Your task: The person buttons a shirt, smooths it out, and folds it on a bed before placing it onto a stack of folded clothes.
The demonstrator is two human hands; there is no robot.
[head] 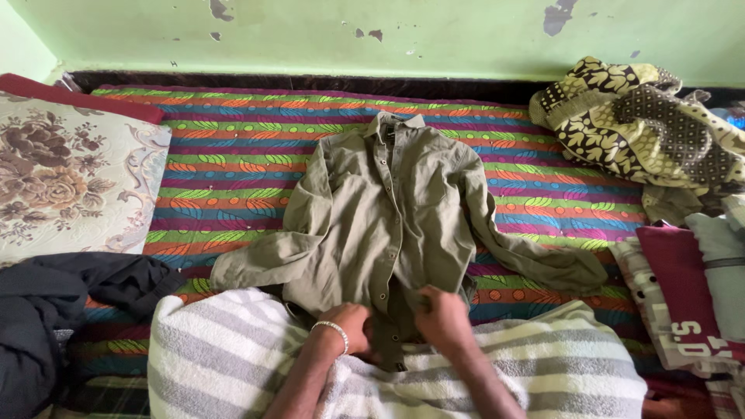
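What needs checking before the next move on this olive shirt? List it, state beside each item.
1. Olive shirt lies front up on the striped bedsheet: ok.
2. Both sleeves spread out to the sides: ok.
3. Collar flat at the far end: ok.
4. Left hand and right hand at the bottom hem by the button line: ok.
5. Lowest button fastened: cannot tell, the hands cover it.
6. Hem clear of the striped towel: not ok, it overlaps it.

Pale green wall (pixel 434 35) with patches of peeled paint. Below it a bed under a bright striped sheet (pixel 233 155) — floral pillow (pixel 70 178) at left, heaped patterned cloths (pixel 644 124) at right. Soft, even daylight.
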